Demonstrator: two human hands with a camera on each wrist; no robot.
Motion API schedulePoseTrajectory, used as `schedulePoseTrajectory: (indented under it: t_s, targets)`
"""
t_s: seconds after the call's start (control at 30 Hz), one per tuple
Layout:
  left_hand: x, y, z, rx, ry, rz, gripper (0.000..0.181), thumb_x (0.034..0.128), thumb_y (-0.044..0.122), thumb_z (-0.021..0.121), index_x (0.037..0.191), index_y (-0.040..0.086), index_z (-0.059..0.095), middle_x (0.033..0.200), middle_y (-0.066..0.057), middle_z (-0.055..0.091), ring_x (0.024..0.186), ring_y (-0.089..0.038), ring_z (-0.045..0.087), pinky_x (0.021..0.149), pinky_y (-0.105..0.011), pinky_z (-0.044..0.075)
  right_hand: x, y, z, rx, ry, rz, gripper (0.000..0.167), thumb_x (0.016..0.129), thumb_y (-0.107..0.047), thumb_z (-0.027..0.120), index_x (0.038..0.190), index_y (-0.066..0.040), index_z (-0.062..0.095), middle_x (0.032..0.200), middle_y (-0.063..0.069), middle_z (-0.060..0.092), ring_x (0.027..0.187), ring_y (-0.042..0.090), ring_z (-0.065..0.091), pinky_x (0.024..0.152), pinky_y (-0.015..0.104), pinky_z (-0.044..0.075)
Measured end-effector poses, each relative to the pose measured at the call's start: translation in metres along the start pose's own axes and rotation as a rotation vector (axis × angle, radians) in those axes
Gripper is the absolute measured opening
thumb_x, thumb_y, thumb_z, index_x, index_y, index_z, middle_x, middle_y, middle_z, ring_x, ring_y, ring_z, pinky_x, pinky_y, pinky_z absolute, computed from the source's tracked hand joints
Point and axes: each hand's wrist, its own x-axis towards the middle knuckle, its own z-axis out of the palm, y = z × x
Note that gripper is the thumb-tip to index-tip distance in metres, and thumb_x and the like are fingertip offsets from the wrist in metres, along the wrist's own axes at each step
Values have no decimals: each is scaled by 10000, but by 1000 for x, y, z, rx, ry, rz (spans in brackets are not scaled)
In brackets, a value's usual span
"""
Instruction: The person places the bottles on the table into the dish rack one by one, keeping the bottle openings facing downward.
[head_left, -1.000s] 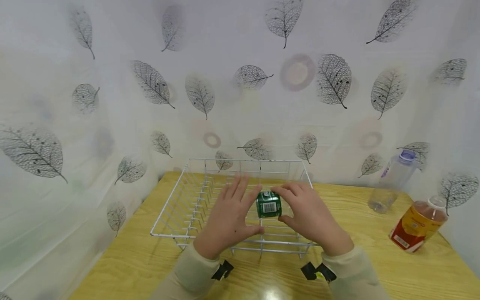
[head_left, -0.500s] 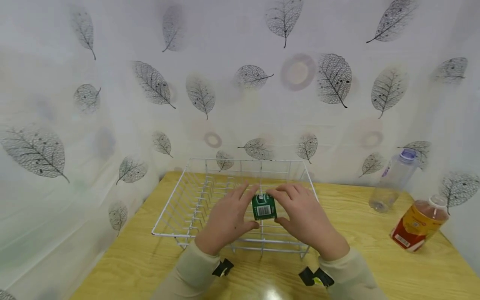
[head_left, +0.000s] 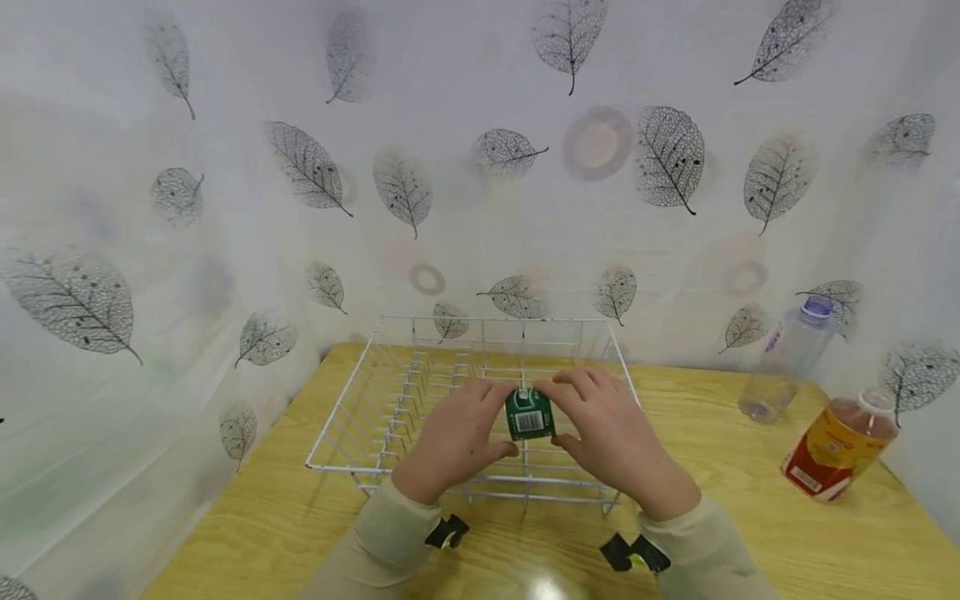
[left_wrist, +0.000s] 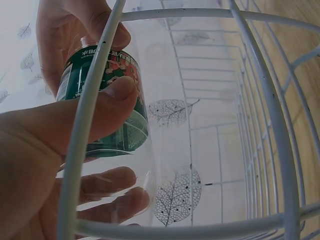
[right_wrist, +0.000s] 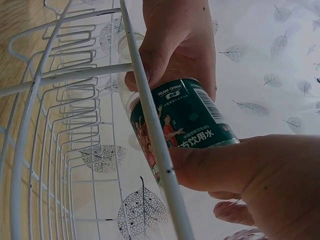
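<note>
Between the two hands is a clear bottle with a green label (head_left: 529, 414), lying sideways above a white wire rack (head_left: 360, 470). In the head view the left hand (head_left: 455, 433) grips its left end and the right hand (head_left: 617, 437) its right end. The left wrist view shows the left hand (left_wrist: 55, 145) with thumb and fingers around the labelled bottle (left_wrist: 125, 125), behind the rack's wires. From the right wrist view, the right hand (right_wrist: 250, 175) has its thumb on the green label (right_wrist: 192, 117), its barcode facing up.
Right of the rack, a clear bottle with a purple neck (head_left: 780, 367) stands near the back of the wooden table (head_left: 712, 467). Closer in is a bottle with a red and yellow label (head_left: 836, 450). A leaf-print curtain (head_left: 480, 225) hangs behind and to the left.
The hands and green-labelled bottle have shifted slightly left since a second ago, and the label has turned a little. The left fingers have drawn closer around the bottle.
</note>
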Motion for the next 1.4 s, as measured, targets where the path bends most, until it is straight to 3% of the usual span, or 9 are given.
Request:
schedulePoseTrajectory:
  t_s: [0.27,0.43,0.57,0.7,0.93,1.17,1.27,1.4]
  targets:
    - [4,-1,4,1,-12,5,805,766,419,889,1422,120,530,1204,-31,639,1019,-179,622,811,-367,560,-1,4,-1,14,-6,-3,807,660,-277,965,1380,-168,618,1273,86,609,1176,332,548,943,552,480]
    - [2,-1,8,-48,-68,-52,808,782,435,872,1443,134,518,1250,-27,631,1075,-194,619,858,-385,552,-3,4,-1,111,19,-1,821,698,-356,934,1419,-188,581,1358,90,572,1261,350,508,993,607,439]
    - [-1,-4,9,-80,-56,-71,801,785,433,870,1441,136,518,1273,-38,625,1096,-199,621,873,-397,551,-4,5,-2,216,54,44,839,748,-368,897,1477,-194,521,1470,101,483,1342,355,444,1020,608,423]
    - [-1,-8,9,-84,-36,-69,813,786,449,862,1447,136,508,1274,-50,631,1081,-199,632,867,-390,557,-5,10,-5,346,81,126,852,792,-330,879,1525,-195,466,1547,78,399,1397,343,379,1018,612,428]
    - [1,-11,6,-107,-9,-88,824,805,452,847,1480,164,473,1275,-48,631,1061,-205,631,823,-395,565,-3,20,-9,558,79,276,893,835,-276,853,1577,-296,357,1586,15,359,1423,325,362,1056,657,366]
    - [4,-8,1,-163,29,-118,783,839,445,822,1476,158,469,1277,-48,620,1054,-198,619,827,-402,556,-3,24,-12,857,118,337,907,888,-83,781,1609,-247,256,1597,94,358,1470,313,308,1139,597,295]
    - [4,-6,-1,-189,52,-122,778,841,452,818,1470,156,470,1295,-48,611,1081,-189,616,844,-399,556,-2,25,-14,1004,136,356,899,914,11,712,1619,-230,209,1599,112,348,1477,277,297,1173,434,308]
    - [6,-5,-2,-237,70,-111,784,839,455,817,1474,167,459,1333,-39,592,1136,-185,603,892,-399,547,-1,25,-16,1253,168,366,857,947,36,642,1621,-213,174,1599,139,315,1453,280,333,1098,255,391]
